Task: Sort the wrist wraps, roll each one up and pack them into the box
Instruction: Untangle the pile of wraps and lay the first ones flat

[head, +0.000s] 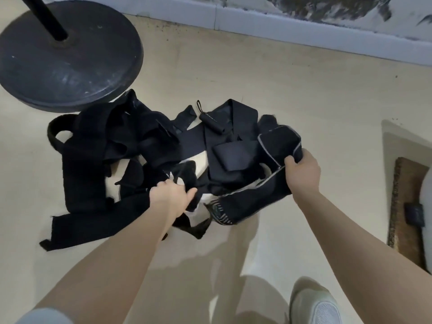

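Down on the floor [304, 101], both hands grip black wraps: left hand [171, 195], right hand [301, 171].

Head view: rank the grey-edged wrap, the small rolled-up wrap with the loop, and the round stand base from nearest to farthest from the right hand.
1. The grey-edged wrap: gripped by the right hand itself, at the right of the pile.
2. The small rolled-up wrap with the loop: on the pile's middle, up and left of that hand.
3. The round stand base: on the floor at far upper left, beyond the pile.
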`<state>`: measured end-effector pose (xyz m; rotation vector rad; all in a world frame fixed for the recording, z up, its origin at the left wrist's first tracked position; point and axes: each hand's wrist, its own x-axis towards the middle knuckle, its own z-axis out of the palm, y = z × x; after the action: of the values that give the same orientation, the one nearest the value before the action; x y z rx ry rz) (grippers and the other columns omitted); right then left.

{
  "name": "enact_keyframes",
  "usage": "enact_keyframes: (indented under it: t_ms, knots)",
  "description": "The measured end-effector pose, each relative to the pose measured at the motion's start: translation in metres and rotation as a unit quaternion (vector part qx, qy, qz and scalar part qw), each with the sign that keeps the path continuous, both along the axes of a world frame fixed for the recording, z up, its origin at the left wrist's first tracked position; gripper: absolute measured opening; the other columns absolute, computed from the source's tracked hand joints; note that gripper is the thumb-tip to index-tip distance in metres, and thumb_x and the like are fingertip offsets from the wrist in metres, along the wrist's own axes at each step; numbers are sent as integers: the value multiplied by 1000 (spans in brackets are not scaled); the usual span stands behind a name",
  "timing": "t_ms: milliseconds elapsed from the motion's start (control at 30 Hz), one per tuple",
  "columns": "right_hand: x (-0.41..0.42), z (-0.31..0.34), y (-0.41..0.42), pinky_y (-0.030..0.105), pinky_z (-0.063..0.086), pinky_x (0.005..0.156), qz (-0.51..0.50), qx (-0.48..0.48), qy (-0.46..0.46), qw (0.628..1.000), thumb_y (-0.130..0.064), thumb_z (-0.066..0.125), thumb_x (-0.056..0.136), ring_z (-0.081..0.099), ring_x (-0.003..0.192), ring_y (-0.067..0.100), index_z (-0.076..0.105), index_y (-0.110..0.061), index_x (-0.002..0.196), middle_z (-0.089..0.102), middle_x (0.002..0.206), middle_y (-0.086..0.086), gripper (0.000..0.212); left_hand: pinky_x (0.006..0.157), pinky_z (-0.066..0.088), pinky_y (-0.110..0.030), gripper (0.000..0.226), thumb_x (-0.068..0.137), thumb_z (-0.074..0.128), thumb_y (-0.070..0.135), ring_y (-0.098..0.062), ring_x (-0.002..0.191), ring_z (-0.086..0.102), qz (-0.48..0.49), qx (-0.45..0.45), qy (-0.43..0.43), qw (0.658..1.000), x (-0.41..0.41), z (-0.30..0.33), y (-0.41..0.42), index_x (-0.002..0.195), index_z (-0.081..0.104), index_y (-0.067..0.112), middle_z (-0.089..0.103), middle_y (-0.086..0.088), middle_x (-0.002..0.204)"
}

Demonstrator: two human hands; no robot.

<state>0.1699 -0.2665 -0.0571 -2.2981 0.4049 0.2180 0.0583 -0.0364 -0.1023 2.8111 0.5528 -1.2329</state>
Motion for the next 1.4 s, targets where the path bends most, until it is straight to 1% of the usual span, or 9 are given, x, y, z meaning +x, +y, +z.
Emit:
enact_keyframes:
  t_ms: [133,267,367,567,767,967,1200,1300,1400]
  knots:
    - [1,-10,-15,31,41,74,44,-47,46,997,-19,56,86,52,85,23,53,-9,111,57,93,3,27,114,15,-49,71,95,29,61,-36,143,13,-28,69,-126,989,15,-2,-14,140,42,8,5,-12,159]
    - [3,-17,-14,38,49,84,42,34,106,993,-10,61,82,57,95,24,38,-14,133,57,104,3,56,114,14,-45,68,87,58,41,-35,143,17,-287,-70,-348,890,48,-2,-61,144,35,11,12,-15,159]
    - [4,-17,-15,27,47,68,29,120,126,984,4,51,82,57,84,14,38,-14,133,56,97,0,55,118,0,-44,62,98,38,22,-31,147,-5,-380,-97,-186,901,65,-17,-89,153,10,18,-6,-11,161]
    - [21,-5,-38,28,43,55,195,-25,78,977,9,37,77,51,69,18,46,-21,119,55,83,-4,53,116,11,-54,54,100,29,47,-42,144,-2,-203,-122,-17,972,74,-29,-81,151,19,32,5,0,160]
    - [16,-14,-23,30,47,65,24,131,235,963,-14,55,83,63,76,26,50,-6,110,67,88,12,28,116,5,-55,61,99,38,41,-52,141,-3,-148,-9,-37,988,45,-32,-39,152,7,37,-4,-1,161]
    - [0,-14,23,27,33,53,49,22,182,982,-16,59,77,46,63,17,45,-6,90,47,75,2,21,115,18,-49,69,98,38,20,-52,136,19,-126,79,-72,986,3,-40,27,151,-3,38,-12,-9,160]
    - [-9,35,55,25,48,58,28,247,272,930,-17,59,90,65,64,17,61,-10,97,67,81,5,11,117,12,-49,48,99,31,26,-43,143,8,-49,126,12,991,-18,-6,61,147,33,24,5,-14,159]
    - [-13,51,73,27,58,64,-7,417,318,851,-35,54,94,71,78,16,67,-11,102,74,94,6,28,108,31,-40,42,100,34,39,-30,129,39,53,-126,-204,969,-7,10,28,131,55,20,47,-9,138]
    - [-9,64,86,29,59,63,-73,544,296,782,-36,48,96,72,74,19,64,-4,99,73,88,12,37,107,35,-33,51,94,52,39,-21,127,45,203,-471,-242,824,-9,25,-4,140,43,20,49,-2,132]
